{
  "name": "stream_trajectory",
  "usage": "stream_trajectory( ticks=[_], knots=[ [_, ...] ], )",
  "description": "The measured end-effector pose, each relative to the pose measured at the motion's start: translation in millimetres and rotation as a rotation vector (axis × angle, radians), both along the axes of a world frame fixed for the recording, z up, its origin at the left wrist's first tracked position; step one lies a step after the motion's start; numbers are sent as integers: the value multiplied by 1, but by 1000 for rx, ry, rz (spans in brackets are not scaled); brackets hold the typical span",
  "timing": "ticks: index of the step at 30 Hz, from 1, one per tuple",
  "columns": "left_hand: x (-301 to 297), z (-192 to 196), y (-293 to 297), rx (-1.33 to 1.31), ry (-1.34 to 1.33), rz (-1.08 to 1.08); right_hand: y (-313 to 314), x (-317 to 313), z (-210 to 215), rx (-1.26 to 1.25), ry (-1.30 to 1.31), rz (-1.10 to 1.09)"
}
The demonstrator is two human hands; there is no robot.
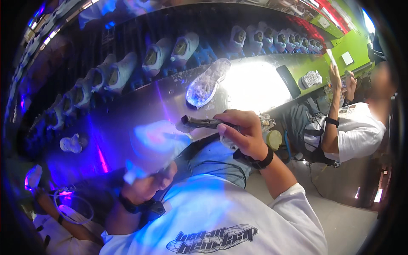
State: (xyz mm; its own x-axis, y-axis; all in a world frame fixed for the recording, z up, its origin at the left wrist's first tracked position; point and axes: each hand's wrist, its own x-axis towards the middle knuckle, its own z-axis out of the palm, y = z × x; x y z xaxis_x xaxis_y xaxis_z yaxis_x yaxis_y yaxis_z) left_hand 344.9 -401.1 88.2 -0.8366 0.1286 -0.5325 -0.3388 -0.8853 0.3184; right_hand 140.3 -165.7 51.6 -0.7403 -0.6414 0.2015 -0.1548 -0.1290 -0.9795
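My left hand (pixel 148 187) is closed around a white shoe (pixel 155 142), which is blurred and lit blue and violet. In my right hand (pixel 246 131) is a dark, short brush-like tool (pixel 199 122), gripped between thumb and fingers. Its dark end points left, close to the shoe's upper right side; whether they touch I cannot tell. Beyond the tool, a white shoe sole (pixel 208 83) lies on the metal bench (pixel 170 95) beside a brightly lit patch.
Behind the bench runs a line of white shoes (pixel 155 55) on blue supports. A dark flat object (pixel 288 80) lies right of the lit patch. A white sole-like piece (pixel 71 143) rests at left. Co-workers (pixel 357 131) sit at right and lower left (pixel 63 221).
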Motion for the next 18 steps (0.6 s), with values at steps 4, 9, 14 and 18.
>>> stream_trajectory(
  ticks=[4, 9, 14, 18],
  knots=[
    [-17, -13, -11, 51, -121, -49, -3, -3, 5, 300, -309, -15],
    [-37, -43, -20, -341, -33, 67, 11, 19, -4, 198, 40, -165],
    [-125, -23, -15, -395, -12, -32, 40, 1, 7, 135, -25, -305],
    [-237, 3, -11, -717, 135, -210, 67, -14, -13, 98, -218, -518]
  ],
)
